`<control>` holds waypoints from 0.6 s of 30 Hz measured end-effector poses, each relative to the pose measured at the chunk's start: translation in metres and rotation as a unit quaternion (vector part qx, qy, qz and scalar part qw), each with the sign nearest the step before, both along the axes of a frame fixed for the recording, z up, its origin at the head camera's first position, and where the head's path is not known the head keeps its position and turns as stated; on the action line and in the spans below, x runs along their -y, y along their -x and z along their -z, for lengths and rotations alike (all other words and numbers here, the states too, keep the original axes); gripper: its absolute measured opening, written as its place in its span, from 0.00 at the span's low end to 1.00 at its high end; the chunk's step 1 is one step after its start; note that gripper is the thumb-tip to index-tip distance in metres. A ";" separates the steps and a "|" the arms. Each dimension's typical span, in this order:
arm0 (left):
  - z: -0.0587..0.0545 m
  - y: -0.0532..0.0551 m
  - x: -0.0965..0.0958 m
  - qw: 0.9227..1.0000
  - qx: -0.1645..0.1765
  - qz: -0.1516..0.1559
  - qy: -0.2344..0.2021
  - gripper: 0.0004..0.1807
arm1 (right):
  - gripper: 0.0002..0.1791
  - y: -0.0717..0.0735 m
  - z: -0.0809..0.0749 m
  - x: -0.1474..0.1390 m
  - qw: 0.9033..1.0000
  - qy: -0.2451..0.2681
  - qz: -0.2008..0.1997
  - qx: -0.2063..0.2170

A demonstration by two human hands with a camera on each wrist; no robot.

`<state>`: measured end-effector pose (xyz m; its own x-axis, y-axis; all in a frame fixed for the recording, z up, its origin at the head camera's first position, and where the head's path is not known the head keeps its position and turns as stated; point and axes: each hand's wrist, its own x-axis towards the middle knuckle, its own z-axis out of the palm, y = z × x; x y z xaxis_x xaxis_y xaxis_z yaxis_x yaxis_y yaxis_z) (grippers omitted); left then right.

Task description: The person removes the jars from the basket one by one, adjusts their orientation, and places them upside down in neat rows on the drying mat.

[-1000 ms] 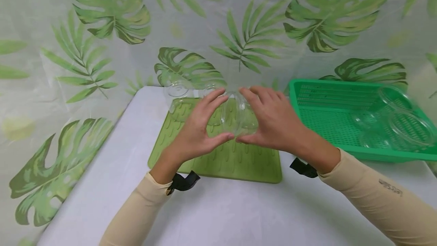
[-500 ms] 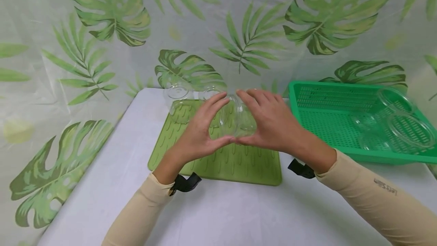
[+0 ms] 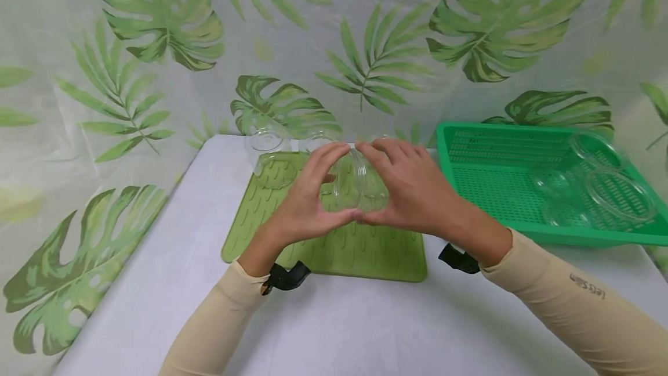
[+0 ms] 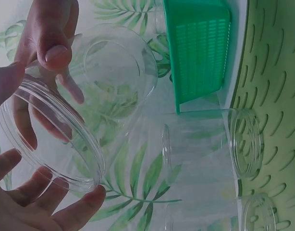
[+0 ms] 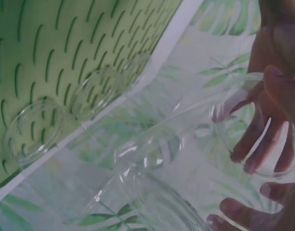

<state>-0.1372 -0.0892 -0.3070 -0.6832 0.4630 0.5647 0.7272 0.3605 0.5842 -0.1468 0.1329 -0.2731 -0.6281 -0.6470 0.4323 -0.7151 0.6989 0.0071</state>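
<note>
Both hands hold one clear, wide-mouthed jar [image 3: 360, 174] between them, above the drying mat. My left hand [image 3: 300, 205] curls its fingers round the threaded rim [image 4: 92, 177], its thumb underneath in the head view. On the other side my right hand [image 3: 420, 187] grips the jar with fingers over the top and thumb below. The thumb tips meet. Several similar clear jars stand upside down along the mat's back edge; the leftmost jar [image 3: 275, 170] shows best, and the hands partly cover the others.
A green ribbed drying mat [image 3: 323, 260] lies on the white-covered table [image 3: 344, 329]. At the right is a green perforated basket [image 3: 553, 235] with clear jars [image 3: 621, 193] lying in its right part. A leaf-print sheet [image 3: 292, 45] hangs behind the table.
The hands have drawn slightly closer together on the jar, and the fingertips and thumbs now nearly meet or touch. The head view has shifted a little. The jars on the mat and in the basket have not moved.
</note>
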 end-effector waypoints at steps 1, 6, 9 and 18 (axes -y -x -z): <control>0.000 0.000 0.000 1.000 -0.001 0.000 -0.003 0.50 | 0.60 0.000 0.000 0.000 1.000 0.000 -0.001 0.001; -0.001 0.001 0.000 1.000 -0.014 -0.003 0.004 0.49 | 0.62 0.000 0.001 -0.003 1.000 -0.003 -0.004 0.009; -0.001 0.001 0.001 1.000 -0.015 -0.008 0.008 0.47 | 0.63 0.001 0.000 -0.005 1.000 -0.006 -0.006 0.020; -0.003 -0.005 0.011 1.000 -0.003 -0.012 -0.017 0.46 | 0.62 0.006 -0.002 -0.022 0.994 0.006 -0.005 0.109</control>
<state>-0.1319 -0.1000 -0.3040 -0.6900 0.4273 0.5842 0.7225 0.3571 0.5921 -0.1527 0.1552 -0.2711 -0.7018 -0.6487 0.2943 -0.7050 0.6916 -0.1570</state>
